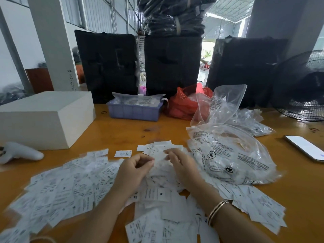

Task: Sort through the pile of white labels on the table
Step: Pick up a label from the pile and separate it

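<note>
Two hands work at the centre of an orange-brown wooden table [175, 127]: the left hand [135, 170] has its fingers curled inward over the pile of white labels [70, 192], and the right hand [178, 163], a gold bangle [217, 212] on its wrist, pinches at white labels at the pile's top; motion blur hides exactly what each holds. The pile spreads across the near half of the table, running to the left, off the bottom edge of view and out to the right, with one label [123, 153] lying apart just beyond the left hand. Just right of the hands lies a printed clear plastic bag [231, 155] stuffed with white pieces, with more clear bags [226, 104] behind it. Farther back stand one red plastic bag [184, 104] and one blue-violet tray [135, 112] of packets. A white box [43, 118] sits at far left, a white handheld controller [19, 152] before it. One phone [305, 147] lies at the right edge. Bare tabletop shows between box, tray and pile. Three black wrapped bales [107, 65] line the table's far side, a black fan [301, 86] to the right, in a warehouse hall with corrugated metal walls.
</note>
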Tool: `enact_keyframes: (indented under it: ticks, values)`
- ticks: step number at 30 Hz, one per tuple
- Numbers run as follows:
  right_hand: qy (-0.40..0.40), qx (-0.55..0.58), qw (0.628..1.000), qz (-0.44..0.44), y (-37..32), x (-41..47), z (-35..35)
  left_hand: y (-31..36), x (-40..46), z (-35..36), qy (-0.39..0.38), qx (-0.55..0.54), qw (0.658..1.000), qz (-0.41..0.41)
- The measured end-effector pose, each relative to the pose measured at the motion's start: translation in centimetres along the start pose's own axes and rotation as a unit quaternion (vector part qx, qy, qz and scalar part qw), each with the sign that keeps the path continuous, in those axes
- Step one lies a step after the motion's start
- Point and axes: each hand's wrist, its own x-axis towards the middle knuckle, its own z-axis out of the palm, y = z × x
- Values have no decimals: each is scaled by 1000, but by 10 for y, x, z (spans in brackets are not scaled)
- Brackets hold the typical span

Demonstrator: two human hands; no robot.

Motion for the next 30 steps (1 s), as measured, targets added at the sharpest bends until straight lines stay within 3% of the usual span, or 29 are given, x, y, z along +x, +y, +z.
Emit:
enact_keyframes:
  ticks: [3, 8, 13, 17, 20, 25, 30]
  values:
    - [-70, -242, 967, -42, 14, -2, 7, -1, 2, -2, 17, -83, 996, -34]
    - [-36, -327, 937, -116, 11, -6, 8, -1, 0, -2, 8, -165, 984, -67]
    - [58, -113, 991, -37, 8, -13, 0, 1, -2, -2, 0, -163, 984, -72]
    - [78, 29, 996, 21, 9, -13, -4, 2, -4, -1, 6, -175, 981, -86]
    - [74, 136, 988, 17, 7, -14, -5, 4, -4, 1, 15, -164, 983, -83]
    - [53, 174, 983, -20, 6, -18, -3, 4, -2, 3, 15, -173, 980, -98]
    - [102, 92, 987, -88, 2, -20, -2, -1, -1, 6, 17, -104, 994, -39]
